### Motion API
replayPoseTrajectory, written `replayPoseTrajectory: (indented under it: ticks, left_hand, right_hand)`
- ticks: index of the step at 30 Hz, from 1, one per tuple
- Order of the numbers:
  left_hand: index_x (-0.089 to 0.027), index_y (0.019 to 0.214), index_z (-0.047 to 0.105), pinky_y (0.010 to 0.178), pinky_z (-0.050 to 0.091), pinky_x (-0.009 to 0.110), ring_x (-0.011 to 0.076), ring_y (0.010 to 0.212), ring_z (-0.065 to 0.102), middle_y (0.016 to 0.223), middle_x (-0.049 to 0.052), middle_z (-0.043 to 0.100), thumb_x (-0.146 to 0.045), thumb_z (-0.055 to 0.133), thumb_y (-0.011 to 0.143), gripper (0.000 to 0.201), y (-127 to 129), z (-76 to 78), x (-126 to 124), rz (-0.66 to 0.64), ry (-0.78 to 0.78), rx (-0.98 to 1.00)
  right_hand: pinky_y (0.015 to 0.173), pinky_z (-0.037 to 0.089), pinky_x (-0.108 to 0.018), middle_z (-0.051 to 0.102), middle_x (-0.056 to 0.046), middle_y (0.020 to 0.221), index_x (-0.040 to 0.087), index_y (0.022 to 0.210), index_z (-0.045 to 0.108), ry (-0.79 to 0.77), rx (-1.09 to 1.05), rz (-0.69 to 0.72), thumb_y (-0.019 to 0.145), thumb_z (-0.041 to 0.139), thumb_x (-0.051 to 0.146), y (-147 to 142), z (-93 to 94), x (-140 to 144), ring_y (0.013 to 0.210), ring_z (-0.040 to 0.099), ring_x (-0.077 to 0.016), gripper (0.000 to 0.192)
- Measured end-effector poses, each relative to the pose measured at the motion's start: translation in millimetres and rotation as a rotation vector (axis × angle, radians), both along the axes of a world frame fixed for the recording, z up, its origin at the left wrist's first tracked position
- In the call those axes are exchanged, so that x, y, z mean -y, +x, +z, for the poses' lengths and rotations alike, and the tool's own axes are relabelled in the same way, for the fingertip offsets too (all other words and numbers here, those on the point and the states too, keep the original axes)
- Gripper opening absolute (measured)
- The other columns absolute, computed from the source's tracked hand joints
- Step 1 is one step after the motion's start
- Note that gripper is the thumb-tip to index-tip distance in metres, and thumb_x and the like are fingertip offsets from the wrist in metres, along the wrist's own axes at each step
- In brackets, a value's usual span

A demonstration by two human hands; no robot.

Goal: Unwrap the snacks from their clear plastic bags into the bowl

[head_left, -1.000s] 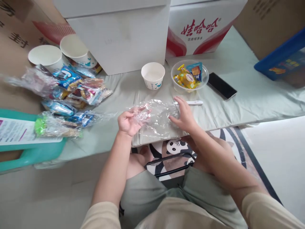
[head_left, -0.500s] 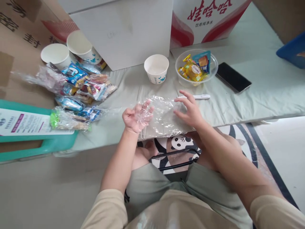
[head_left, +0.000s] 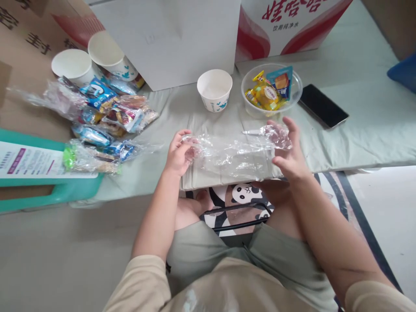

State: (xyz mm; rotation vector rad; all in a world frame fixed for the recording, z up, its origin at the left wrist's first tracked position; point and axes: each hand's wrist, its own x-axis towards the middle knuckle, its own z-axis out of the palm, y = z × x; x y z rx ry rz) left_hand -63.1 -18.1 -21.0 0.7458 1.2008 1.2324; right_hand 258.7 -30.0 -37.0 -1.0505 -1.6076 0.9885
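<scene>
Paper cup (head_left: 215, 89) sits mid-mat on the pale green mat (head_left: 357, 130), right next to a clear bowl (head_left: 292, 97) full of snacks. Black phone (head_left: 323, 106) just right of that. Two more cups (head_left: 73, 66) and a heap of snack packets (head_left: 107, 115) off left, white box (head_left: 169, 39) behind.

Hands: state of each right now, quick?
Left hand: closed on one end of the plastic bag.
Right hand: gripping the bag's other end.

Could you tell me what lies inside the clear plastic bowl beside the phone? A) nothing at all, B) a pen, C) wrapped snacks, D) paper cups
C: the clear plastic bowl holds yellow and blue wrapped snacks, with the phone lying just to its right.
</scene>
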Motion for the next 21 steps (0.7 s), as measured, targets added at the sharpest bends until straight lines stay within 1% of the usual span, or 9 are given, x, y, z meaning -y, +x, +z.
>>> replayPoseTrajectory:
  ticks: [2, 5, 7, 10, 11, 13, 15, 17, 21]
  left_hand:
    - [-0.026, 0.101, 0.056, 0.043, 0.042, 0.016, 0.0074, 0.049, 0.061, 0.074, -0.006, 0.066, -0.019, 0.074, 0.069, 0.038, 1, 3.4, -4, 0.015, -0.058, 0.091]
    - [-0.026, 0.100, 0.055, 0.048, 0.048, 0.017, 0.0091, 0.055, 0.066, 0.078, -0.006, 0.067, -0.016, 0.073, 0.067, 0.039, 2, 4.6, -6, -0.051, -0.097, 0.157]
    - [-0.026, 0.100, 0.057, 0.058, 0.056, 0.021, 0.0122, 0.067, 0.071, 0.086, -0.004, 0.070, -0.017, 0.077, 0.064, 0.041, 2, 3.4, -5, -0.127, -0.035, 0.155]
    - [-0.025, 0.100, 0.061, 0.080, 0.061, 0.028, 0.0193, 0.095, 0.075, 0.104, 0.001, 0.071, -0.017, 0.087, 0.055, 0.052, -1, 0.8, -3, -0.268, 0.133, 0.082]
    - [-0.025, 0.100, 0.063, 0.082, 0.061, 0.029, 0.0212, 0.099, 0.074, 0.108, 0.002, 0.071, -0.016, 0.089, 0.053, 0.054, -1, -0.1, -4, -0.314, 0.163, 0.035]
    - [-0.022, 0.098, 0.066, 0.073, 0.060, 0.026, 0.0206, 0.091, 0.074, 0.106, 0.004, 0.072, -0.020, 0.091, 0.054, 0.051, -1, -2.4, -5, -0.359, 0.162, -0.086]
    - [-0.019, 0.090, 0.068, 0.058, 0.055, 0.021, 0.0155, 0.073, 0.072, 0.093, 0.005, 0.073, -0.031, 0.090, 0.061, 0.038, 0, -5.1, -8, -0.301, 0.137, -0.204]
    - [-0.018, 0.082, 0.068, 0.047, 0.047, 0.018, 0.0117, 0.061, 0.067, 0.085, 0.004, 0.072, -0.044, 0.086, 0.068, 0.035, 1, -7.2, -10, -0.157, 0.142, -0.252]
    - [-0.024, 0.085, 0.063, 0.038, 0.036, 0.018, 0.0093, 0.057, 0.067, 0.095, 0.000, 0.074, -0.052, 0.080, 0.073, 0.035, 0, -4.7, -12, 0.129, 0.179, -0.138]
  right_hand:
    - [0.107, 0.053, -0.053, 0.056, -0.008, 0.144, 0.044, 0.150, 0.026, -0.105, -0.103, 0.035, 0.067, 0.083, 0.065, -2, -8.9, -2, 0.125, 0.064, -0.0286, 0.103]
    - [0.089, 0.061, -0.042, 0.070, -0.002, 0.109, 0.038, 0.144, 0.034, -0.245, -0.213, -0.083, 0.075, 0.082, 0.046, -15, -14.8, -7, 0.100, 0.072, -0.0212, 0.084]
    - [0.075, 0.061, -0.032, 0.068, 0.001, 0.094, 0.033, 0.134, 0.045, -0.307, -0.265, -0.157, 0.076, 0.078, 0.039, -25, -12.4, -11, 0.086, 0.072, -0.0174, 0.067]
    - [0.053, 0.052, -0.023, 0.064, 0.003, 0.086, 0.026, 0.106, 0.058, -0.335, -0.260, -0.250, 0.075, 0.074, 0.033, -33, -3.0, -16, 0.066, 0.066, -0.0113, 0.035]
    - [0.049, 0.049, -0.022, 0.064, 0.002, 0.085, 0.024, 0.098, 0.059, -0.335, -0.238, -0.271, 0.076, 0.072, 0.033, -34, 0.4, -16, 0.060, 0.064, -0.0099, 0.027]
    - [0.045, 0.046, -0.021, 0.065, 0.002, 0.080, 0.022, 0.088, 0.060, -0.340, -0.176, -0.292, 0.076, 0.071, 0.032, -34, 5.7, -16, 0.054, 0.060, -0.0085, 0.018]
    - [0.044, 0.046, -0.021, 0.066, 0.001, 0.078, 0.022, 0.086, 0.062, -0.344, -0.141, -0.309, 0.078, 0.070, 0.034, -33, 8.0, -15, 0.051, 0.058, -0.0081, 0.017]
    - [0.044, 0.045, -0.022, 0.071, -0.001, 0.085, 0.022, 0.087, 0.063, -0.331, -0.143, -0.346, 0.080, 0.068, 0.037, -31, 7.9, -14, 0.049, 0.057, -0.0077, 0.018]
    - [0.042, 0.043, -0.023, 0.075, -0.002, 0.105, 0.024, 0.084, 0.063, -0.290, -0.175, -0.418, 0.085, 0.063, 0.039, -29, 5.1, -13, 0.047, 0.053, -0.0061, 0.016]
